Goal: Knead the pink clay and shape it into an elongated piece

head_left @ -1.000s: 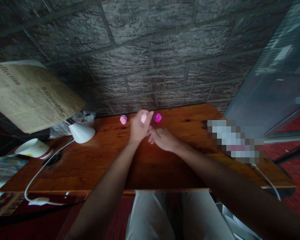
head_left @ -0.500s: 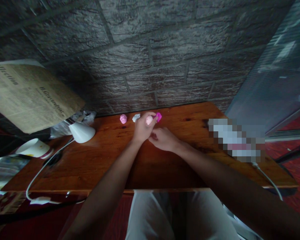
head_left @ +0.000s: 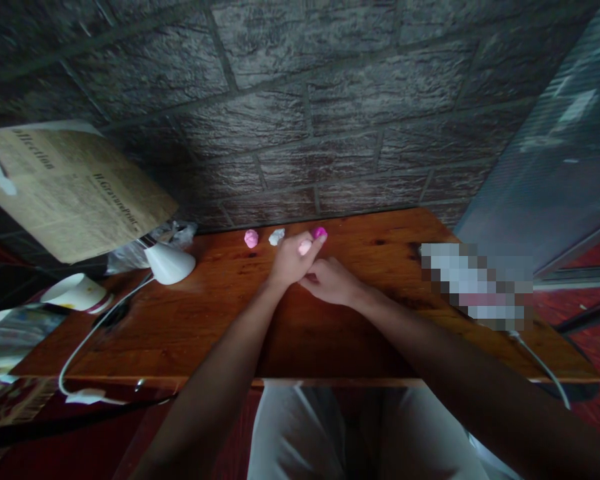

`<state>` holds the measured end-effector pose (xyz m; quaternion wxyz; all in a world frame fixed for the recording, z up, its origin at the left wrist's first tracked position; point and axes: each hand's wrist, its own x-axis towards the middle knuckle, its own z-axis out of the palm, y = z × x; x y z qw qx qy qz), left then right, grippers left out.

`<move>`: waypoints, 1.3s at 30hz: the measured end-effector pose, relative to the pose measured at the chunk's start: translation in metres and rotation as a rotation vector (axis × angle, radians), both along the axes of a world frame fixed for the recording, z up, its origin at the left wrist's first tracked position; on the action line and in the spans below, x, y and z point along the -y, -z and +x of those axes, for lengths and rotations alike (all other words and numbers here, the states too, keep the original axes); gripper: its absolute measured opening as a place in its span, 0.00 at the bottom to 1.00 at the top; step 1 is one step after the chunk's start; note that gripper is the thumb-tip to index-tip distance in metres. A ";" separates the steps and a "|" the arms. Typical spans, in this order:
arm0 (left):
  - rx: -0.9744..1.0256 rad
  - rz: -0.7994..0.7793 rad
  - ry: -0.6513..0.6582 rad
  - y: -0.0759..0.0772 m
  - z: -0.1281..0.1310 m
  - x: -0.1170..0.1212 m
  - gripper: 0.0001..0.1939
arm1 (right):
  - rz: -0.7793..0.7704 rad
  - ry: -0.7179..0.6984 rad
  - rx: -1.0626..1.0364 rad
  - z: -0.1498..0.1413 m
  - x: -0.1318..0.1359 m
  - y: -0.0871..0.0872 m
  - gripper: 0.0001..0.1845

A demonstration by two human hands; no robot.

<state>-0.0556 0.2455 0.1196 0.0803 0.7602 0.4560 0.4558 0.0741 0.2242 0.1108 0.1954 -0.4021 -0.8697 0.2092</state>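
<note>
My left hand (head_left: 291, 263) is closed in a pinch on a small pale pink lump (head_left: 305, 247) near the far edge of the wooden table (head_left: 220, 313). My right hand (head_left: 333, 281) lies just right of it, fingers curled and touching the left hand; what it holds, if anything, is hidden. Along the far edge lie a light pink lump (head_left: 251, 238), a white lump (head_left: 277, 236) and a magenta lump (head_left: 319, 233), the last just beyond my left fingertips.
A white desk lamp (head_left: 170, 263) with its cable (head_left: 87, 340) stands at the left, beside a crumpled plastic bag (head_left: 173, 235), a cup (head_left: 75, 293) and a brown paper bag (head_left: 75, 193). A blurred-out object (head_left: 475, 287) lies at the right. A brick wall backs the table.
My left hand carried the pale pink lump to the right and a little lower, uncovering the white lump behind it. My right hand curled in closer to the left.
</note>
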 end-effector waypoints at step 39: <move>-0.021 -0.019 0.007 0.008 0.003 -0.002 0.35 | 0.015 0.008 -0.005 0.002 -0.002 0.000 0.12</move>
